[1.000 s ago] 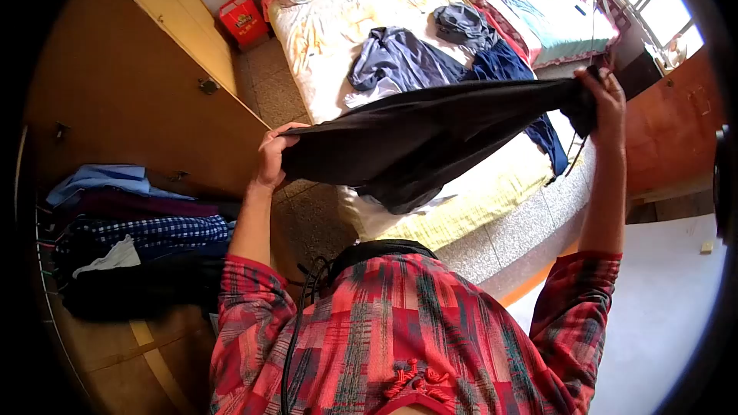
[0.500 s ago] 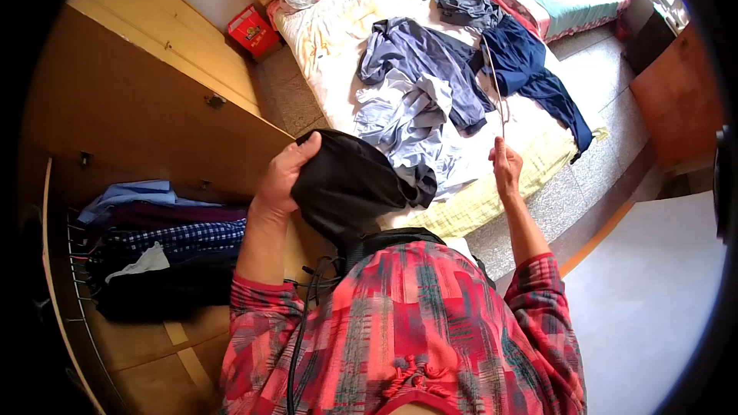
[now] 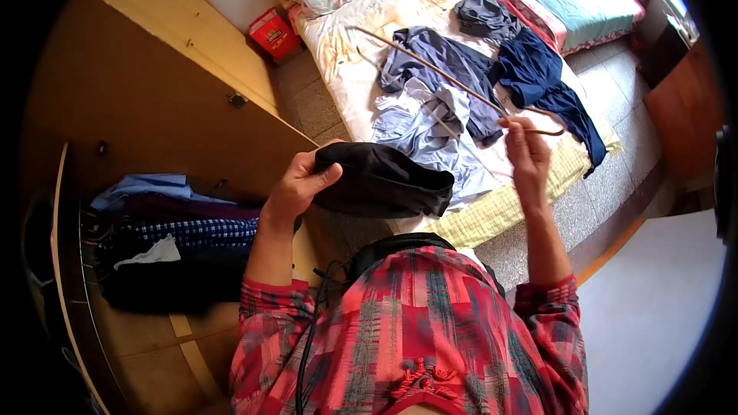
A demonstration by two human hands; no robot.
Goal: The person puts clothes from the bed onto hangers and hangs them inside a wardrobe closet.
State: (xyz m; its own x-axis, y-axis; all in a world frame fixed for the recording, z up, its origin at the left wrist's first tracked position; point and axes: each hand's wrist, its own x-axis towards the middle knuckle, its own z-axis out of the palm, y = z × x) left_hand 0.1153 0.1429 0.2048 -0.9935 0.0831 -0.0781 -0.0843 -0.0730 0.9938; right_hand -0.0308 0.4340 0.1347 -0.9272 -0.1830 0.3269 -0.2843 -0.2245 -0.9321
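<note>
Bed is the landmark. Your plaid shirt was nearest, on the near side of the bed, its lower part cut off. Your left hand, before the bed's near left corner, had its thumb pressed on the black garment; its other fingers were mostly hidden. That garment was bunched in front of the bed's near edge, its shape hard to read. Your right hand, over the bed's near right part, had fingers closed, pinching the hanger; its long bar crossed above the bed, hook not made out.

Left of the bed, the open wardrobe, cut off by the dark lens rim, held a light blue garment, a navy checked one and black clothing, overlapping. On the bed lay rumpled clothes, partly covering each other. Red box stood beside the bed's far left side, contents unreadable. Second bed, right of the bed's far end, was partly cut off.
</note>
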